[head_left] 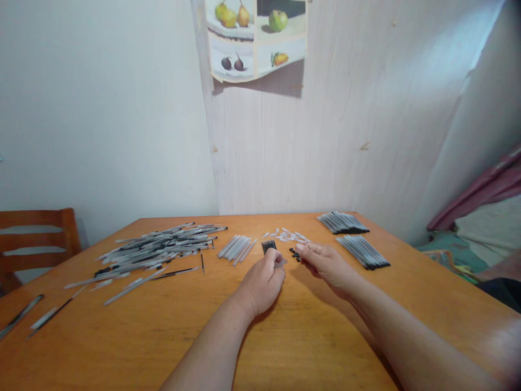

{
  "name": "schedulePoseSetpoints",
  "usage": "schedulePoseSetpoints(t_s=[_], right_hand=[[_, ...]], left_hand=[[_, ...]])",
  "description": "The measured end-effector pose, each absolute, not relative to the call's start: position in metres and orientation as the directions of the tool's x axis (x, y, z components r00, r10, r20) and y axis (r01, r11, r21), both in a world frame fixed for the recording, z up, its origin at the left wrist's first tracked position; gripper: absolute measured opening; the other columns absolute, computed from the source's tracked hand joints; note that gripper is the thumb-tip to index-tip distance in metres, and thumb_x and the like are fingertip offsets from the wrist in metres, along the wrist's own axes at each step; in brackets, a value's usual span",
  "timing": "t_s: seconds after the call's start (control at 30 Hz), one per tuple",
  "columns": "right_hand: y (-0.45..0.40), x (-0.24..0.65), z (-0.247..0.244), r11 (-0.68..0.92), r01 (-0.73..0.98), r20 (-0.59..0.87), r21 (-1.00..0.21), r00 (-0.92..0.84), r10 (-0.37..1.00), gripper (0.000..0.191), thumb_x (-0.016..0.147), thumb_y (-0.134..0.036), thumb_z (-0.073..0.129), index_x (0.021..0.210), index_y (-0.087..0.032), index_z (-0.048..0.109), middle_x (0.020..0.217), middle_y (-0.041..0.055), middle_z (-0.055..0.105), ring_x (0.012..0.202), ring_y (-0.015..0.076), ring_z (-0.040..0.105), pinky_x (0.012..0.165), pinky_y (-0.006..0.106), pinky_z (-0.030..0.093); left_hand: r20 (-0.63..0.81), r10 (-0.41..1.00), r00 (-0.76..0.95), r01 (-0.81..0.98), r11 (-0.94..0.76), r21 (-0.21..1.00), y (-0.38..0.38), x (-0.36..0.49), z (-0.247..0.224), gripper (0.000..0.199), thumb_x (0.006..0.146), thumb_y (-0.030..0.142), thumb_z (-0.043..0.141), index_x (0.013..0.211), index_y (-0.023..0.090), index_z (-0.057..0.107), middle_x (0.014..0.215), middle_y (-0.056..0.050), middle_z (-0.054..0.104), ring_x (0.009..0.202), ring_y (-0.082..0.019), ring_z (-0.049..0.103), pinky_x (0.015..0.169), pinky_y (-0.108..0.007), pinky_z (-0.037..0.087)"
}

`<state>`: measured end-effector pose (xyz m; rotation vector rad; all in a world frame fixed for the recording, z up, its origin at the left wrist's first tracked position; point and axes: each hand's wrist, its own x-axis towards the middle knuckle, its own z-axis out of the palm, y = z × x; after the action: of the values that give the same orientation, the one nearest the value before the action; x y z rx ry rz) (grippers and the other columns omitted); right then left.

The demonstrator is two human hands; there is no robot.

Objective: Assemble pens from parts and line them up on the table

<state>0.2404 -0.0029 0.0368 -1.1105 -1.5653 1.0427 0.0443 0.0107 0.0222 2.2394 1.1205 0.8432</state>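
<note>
My left hand [264,279] is closed around a small bundle of slim pens [268,246], whose black ends stick out beyond the fingers. A pale, translucent end shows at the thumb side of this hand. To its right, the fingertips of my right hand [321,262] are pinched together beside a few small black pieces [294,253], which look like pen caps. Whether one of these is between the fingertips is hidden. Small white plugs [291,235] lie scattered just behind both hands. Left of my left hand, several clear pen barrels [236,248] lie side by side.
A large loose heap of pens and tubes [163,247] covers the table's left part. Two neat rows of black-tipped pens, a near one [363,252] and a far one [342,222], lie at right. A wooden chair [36,220] stands left; a wall [260,152] rises behind the table.
</note>
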Motion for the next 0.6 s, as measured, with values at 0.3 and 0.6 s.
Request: schedulePoseSetpoints(t_s=[0.3, 0.6], right_hand=[[0.009, 0.272, 0.037, 0.174, 0.508, 0.243, -0.844, 0.071, 0.967, 0.029, 0.085, -0.040, 0.054, 0.064, -0.020, 0.049, 0.058, -0.0032, 0.047, 0.055, 0.0114, 0.038, 0.053, 0.026, 0.027], [0.031, 0.293, 0.014, 0.058, 0.849, 0.205, -0.526, 0.060, 0.977, 0.007, 0.068, -0.014, 0.055, 0.070, -0.018, 0.060, 0.069, 0.0022, 0.063, 0.068, 0.0155, 0.053, 0.059, 0.026, 0.031]], left_hand=[[0.312, 0.849, 0.426, 0.502, -0.509, 0.699, 0.013, 0.044, 0.021, 0.010, 0.090, 0.024, 0.040, 0.095, 0.022, 0.047, 0.091, -0.003, 0.063, 0.086, -0.018, 0.057, 0.076, -0.030, 0.041], [0.345, 0.846, 0.407, 0.456, -0.515, 0.726, 0.016, 0.042, 0.019, 0.010, 0.092, 0.027, 0.038, 0.092, 0.022, 0.046, 0.086, -0.002, 0.064, 0.085, -0.018, 0.059, 0.076, -0.030, 0.041]])
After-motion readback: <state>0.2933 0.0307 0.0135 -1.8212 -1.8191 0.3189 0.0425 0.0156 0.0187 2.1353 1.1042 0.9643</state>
